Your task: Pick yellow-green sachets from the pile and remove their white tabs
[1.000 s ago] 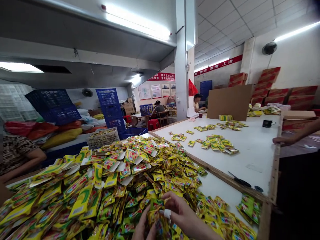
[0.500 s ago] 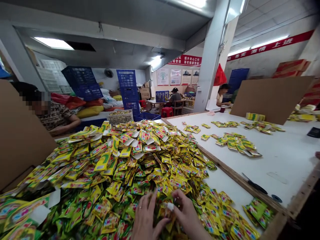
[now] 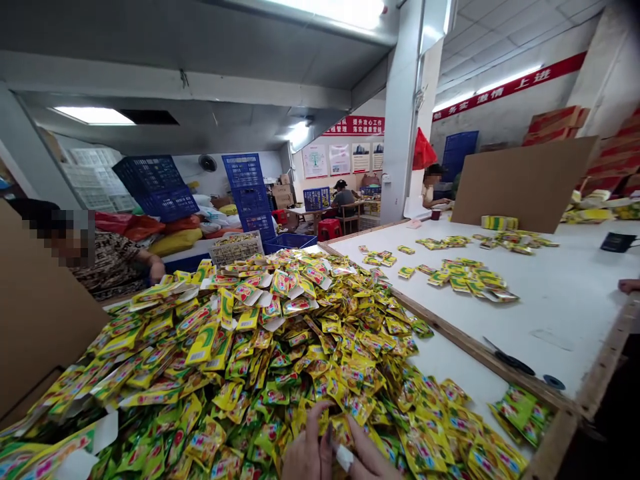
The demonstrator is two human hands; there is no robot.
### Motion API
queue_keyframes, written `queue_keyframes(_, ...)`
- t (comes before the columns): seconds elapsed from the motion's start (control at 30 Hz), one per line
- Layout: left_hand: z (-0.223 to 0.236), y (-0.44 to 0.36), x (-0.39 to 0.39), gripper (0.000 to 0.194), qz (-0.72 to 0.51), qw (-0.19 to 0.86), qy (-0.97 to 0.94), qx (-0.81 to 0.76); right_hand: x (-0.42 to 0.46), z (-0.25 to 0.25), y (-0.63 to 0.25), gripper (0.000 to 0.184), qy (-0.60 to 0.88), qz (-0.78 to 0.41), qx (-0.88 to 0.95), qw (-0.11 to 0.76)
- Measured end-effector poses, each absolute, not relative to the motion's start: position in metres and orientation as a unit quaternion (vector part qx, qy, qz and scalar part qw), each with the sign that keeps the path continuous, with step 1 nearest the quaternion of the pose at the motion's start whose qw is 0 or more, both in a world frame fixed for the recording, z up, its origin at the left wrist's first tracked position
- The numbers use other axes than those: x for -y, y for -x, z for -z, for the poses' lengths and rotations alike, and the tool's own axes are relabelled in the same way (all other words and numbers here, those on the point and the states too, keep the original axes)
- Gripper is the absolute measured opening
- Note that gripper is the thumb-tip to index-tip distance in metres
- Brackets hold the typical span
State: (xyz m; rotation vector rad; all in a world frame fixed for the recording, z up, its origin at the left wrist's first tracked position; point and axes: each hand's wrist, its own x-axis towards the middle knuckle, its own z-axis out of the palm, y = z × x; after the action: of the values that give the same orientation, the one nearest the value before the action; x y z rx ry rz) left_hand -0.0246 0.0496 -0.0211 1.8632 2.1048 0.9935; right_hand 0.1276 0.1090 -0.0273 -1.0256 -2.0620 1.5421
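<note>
At far left stands a brown cardboard sheet (image 3: 45,313); a co-worker (image 3: 115,259) in a patterned top sits beyond it. Yellow printed cartons (image 3: 203,343) lie heaped across the pile's left and rear. Yellow and green sachets (image 3: 275,395) fill the front, around both hands. The left hand (image 3: 304,457) has its index finger bent; the right hand (image 3: 369,457), one digit wrapped in white, is just beside it. Whether either's fingers are clamped on a sachet cannot be determined. Black-handled scissors (image 3: 516,363) rest by the wooden strip (image 3: 465,342).
</note>
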Motion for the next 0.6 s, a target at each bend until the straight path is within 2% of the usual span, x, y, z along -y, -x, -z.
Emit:
queue_keyframes(0.1,-0.008,0.04,-0.075,0.042,-0.282,0.004,-0.697,-0.659,-0.121,0.009,-0.144,0.045,0.36,-0.436,0.794,0.221)
queue_keyframes(0.17,-0.034,0.059,-0.108,0.033,-0.248,-0.072,-0.696,-0.67,-0.129,0.001,-0.153,0.037,0.367,-0.332,0.844,0.204)
queue_keyframes(0.33,-0.08,0.109,-0.21,0.025,-0.194,-0.141,-0.66,-0.712,-0.143,0.036,-0.151,0.057,0.374,-0.112,0.914,0.108)
queue_keyframes(0.4,-0.084,0.119,-0.237,0.023,-0.163,-0.129,-0.663,-0.719,-0.144,0.053,-0.146,0.056,0.38,-0.053,0.918,0.101)
queue_keyframes(0.47,-0.084,0.123,-0.252,0.022,-0.142,-0.108,-0.669,-0.722,-0.144,0.057,-0.146,0.048,0.398,-0.055,0.909,0.107)
queue_keyframes(0.6,-0.08,0.126,-0.254,0.024,-0.152,-0.059,-0.664,-0.73,-0.145,0.036,-0.164,0.034,0.433,-0.141,0.877,0.15)
